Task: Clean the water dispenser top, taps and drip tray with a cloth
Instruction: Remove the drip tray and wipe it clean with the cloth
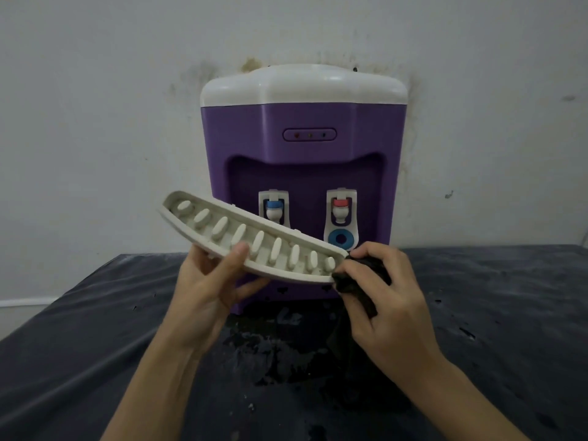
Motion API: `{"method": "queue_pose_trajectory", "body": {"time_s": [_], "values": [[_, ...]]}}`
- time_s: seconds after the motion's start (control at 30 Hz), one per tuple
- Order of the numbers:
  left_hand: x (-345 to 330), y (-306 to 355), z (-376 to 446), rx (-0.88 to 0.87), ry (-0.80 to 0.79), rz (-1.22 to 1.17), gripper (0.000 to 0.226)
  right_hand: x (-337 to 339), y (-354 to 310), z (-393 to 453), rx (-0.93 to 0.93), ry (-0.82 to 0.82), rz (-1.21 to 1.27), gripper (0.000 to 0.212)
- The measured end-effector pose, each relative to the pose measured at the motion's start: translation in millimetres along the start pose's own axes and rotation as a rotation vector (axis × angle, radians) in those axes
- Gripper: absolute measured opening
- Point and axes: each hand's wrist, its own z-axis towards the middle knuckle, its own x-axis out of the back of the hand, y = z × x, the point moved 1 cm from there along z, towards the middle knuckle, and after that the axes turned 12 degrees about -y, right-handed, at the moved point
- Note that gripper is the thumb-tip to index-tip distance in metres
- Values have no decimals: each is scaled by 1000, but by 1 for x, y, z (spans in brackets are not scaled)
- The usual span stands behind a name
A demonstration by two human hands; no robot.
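Note:
A purple water dispenser (pixel 302 144) with a white top (pixel 302 85) stands against the wall. Its blue tap (pixel 274 205) and red tap (pixel 340 203) show in the front recess. The white slotted drip tray grille (pixel 222 230) is off the dispenser, tilted in the air in front of it. My left hand (pixel 211 291) grips the grille from below near its middle, thumb on the slots. My right hand (pixel 378 294) holds a dark cloth (pixel 359 288) bunched against the grille's right end.
The dispenser sits on a dark covered table (pixel 95 345) with stains and wet marks in front of its base. The white wall (pixel 95 122) behind has mould spots around the dispenser. A blue ring (pixel 341 238) sits below the red tap.

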Motion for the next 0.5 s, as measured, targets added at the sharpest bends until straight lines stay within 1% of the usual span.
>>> {"method": "queue_pose_trajectory", "body": {"time_s": [0.07, 0.13, 0.2, 0.33, 0.43, 0.5], "values": [[-4, -4, 0, 8, -19, 23, 44, 0, 0, 0, -51, -2, 97, 24], [-4, -5, 0, 1, 1, 30, 42, 4, -1, 3, -120, 20, 286, 19], [-2, -6, -1, 4, 29, 67, 43, 6, -5, 5, -169, 27, 391, 19], [-5, -7, -1, -1, 18, 132, 49, -5, -16, 1, -244, -118, 384, 28], [-10, -7, -1, -41, -7, 205, 45, -15, -20, -5, -312, -166, 369, 31], [-14, -8, -2, -60, -23, 235, 41, -17, -20, -6, -320, -209, 356, 33]]}}
